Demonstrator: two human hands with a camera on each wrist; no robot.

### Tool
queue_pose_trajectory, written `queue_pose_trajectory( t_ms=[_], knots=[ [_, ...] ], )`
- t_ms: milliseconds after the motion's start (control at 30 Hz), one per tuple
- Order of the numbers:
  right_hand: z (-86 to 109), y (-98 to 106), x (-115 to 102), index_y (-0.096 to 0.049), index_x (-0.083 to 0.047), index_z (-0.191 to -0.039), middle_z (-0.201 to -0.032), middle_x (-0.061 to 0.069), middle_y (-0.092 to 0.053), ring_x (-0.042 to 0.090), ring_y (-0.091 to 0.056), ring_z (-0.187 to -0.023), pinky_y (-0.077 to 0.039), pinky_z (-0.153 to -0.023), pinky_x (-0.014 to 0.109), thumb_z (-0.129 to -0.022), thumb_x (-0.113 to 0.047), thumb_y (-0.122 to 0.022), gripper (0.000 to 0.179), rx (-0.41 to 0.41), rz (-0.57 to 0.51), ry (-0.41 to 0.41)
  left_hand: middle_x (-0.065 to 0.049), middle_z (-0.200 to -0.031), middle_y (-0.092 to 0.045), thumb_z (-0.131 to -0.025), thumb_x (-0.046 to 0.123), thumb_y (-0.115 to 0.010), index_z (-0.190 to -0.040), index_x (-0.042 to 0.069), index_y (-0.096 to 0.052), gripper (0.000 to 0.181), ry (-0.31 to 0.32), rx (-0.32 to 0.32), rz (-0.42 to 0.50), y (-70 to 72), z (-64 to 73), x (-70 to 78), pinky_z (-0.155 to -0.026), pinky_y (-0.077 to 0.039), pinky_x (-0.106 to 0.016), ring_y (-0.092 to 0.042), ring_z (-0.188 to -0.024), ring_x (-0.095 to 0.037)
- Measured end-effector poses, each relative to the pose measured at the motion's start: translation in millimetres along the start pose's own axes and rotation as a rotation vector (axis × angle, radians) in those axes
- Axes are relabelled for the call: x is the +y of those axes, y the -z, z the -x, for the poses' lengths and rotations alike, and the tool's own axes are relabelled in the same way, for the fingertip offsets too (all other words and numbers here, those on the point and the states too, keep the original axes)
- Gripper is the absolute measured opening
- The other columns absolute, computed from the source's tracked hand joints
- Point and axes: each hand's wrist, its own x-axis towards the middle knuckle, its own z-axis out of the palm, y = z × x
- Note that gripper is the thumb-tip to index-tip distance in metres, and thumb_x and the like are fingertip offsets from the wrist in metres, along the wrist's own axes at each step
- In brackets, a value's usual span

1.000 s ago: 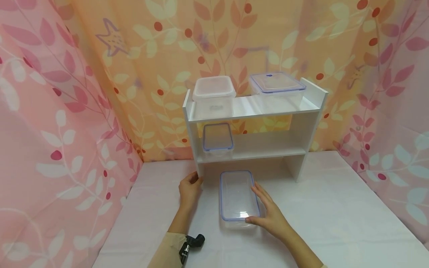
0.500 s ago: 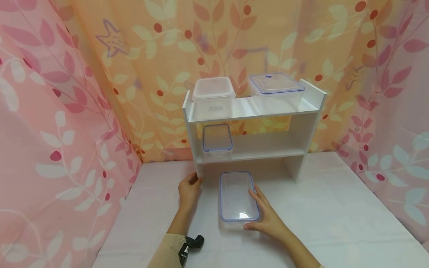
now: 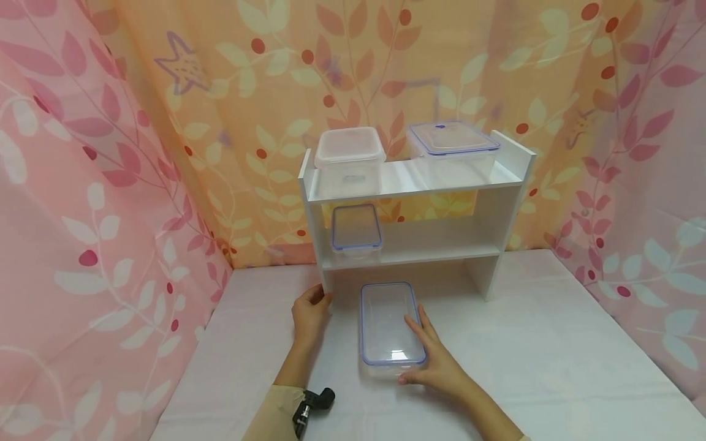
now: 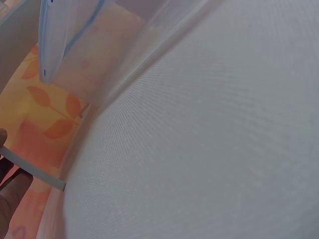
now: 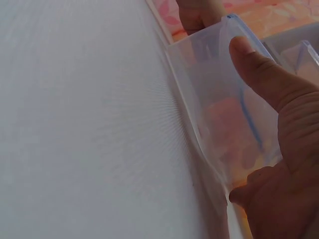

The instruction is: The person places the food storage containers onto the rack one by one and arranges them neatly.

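Note:
In the head view, a clear food container (image 3: 388, 324) with a blue-edged lid sits on the table before the white shelf (image 3: 441, 248). My right hand (image 3: 441, 364) is spread at its front right corner. The thumb lies across the front end, and the index fingertip reaches over the lid's right edge. The right wrist view shows the thumb (image 5: 266, 74) laid straight across the container's (image 5: 209, 89) end. My left hand (image 3: 310, 315) pinches the bottom of the shelf's left side panel. In the left wrist view, thumb and fingers (image 4: 15, 191) lie on either side of that panel (image 4: 40, 173).
A white-lidded container (image 3: 350, 159) and a large blue-edged one (image 3: 455, 150) stand on the top shelf. A smaller blue-lidded container (image 3: 356, 229) is at the middle shelf's left. Patterned curtains (image 3: 248, 122) surround the white tabletop (image 3: 551, 367).
My right thumb has slid down and slightly left along the container's front end, and the index finger has shifted left over the lid. The left hand keeps its hold on the shelf panel.

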Motion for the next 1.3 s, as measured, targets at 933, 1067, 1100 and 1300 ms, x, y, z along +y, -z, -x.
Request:
queue_pose_trajectory(
  t_ms=[933,1067,1100,1300],
  knots=[
    [-0.3,-3.7,6.9,-0.028,-0.032,-0.152,-0.163,-0.006,0.005,0.033,-0.004,-0.149,-0.023,-0.110,0.059,-0.056,-0.040,-0.091,0.114,0.055,0.040,-0.038,-0.009,-0.105,-0.073,-0.085,0.021,-0.074,-0.115,0.004,-0.069,0.035,0.004,0.012,-0.005,0.5,-2.2,1.2,-0.075,-0.057,-0.030,-0.069,-0.094,-0.018],
    [-0.3,-3.9,6.2,-0.029,-0.032,-0.151,-0.163,-0.006,0.003,0.032,-0.007,-0.148,-0.026,-0.110,0.053,-0.055,-0.039,-0.091,0.115,0.069,0.038,-0.040,-0.009,-0.106,-0.072,-0.085,0.021,-0.074,-0.115,0.004,-0.069,0.035,0.010,0.009,0.001,0.7,-1.8,1.9,-0.076,-0.057,-0.030,-0.069,-0.095,-0.018],
    [-0.1,-3.9,5.9,-0.029,-0.032,-0.151,-0.163,-0.006,0.003,0.032,-0.007,-0.148,-0.026,-0.110,0.052,-0.055,-0.038,-0.092,0.115,0.071,0.032,-0.042,-0.010,-0.106,-0.072,-0.085,0.021,-0.074,-0.115,0.004,-0.069,0.035,0.010,0.007,0.002,0.7,-1.8,1.9,-0.076,-0.057,-0.031,-0.069,-0.095,-0.018],
    [1.1,-2.8,4.5,-0.030,-0.031,-0.151,-0.163,-0.003,0.001,0.032,-0.008,-0.148,-0.025,-0.111,0.051,-0.055,-0.036,-0.092,0.114,0.082,0.045,-0.051,-0.008,-0.106,-0.072,-0.085,0.021,-0.074,-0.116,0.004,-0.069,0.036,0.017,0.002,0.017,0.5,-3.2,-0.7,-0.076,-0.057,-0.032,-0.069,-0.096,-0.018]
  ],
)
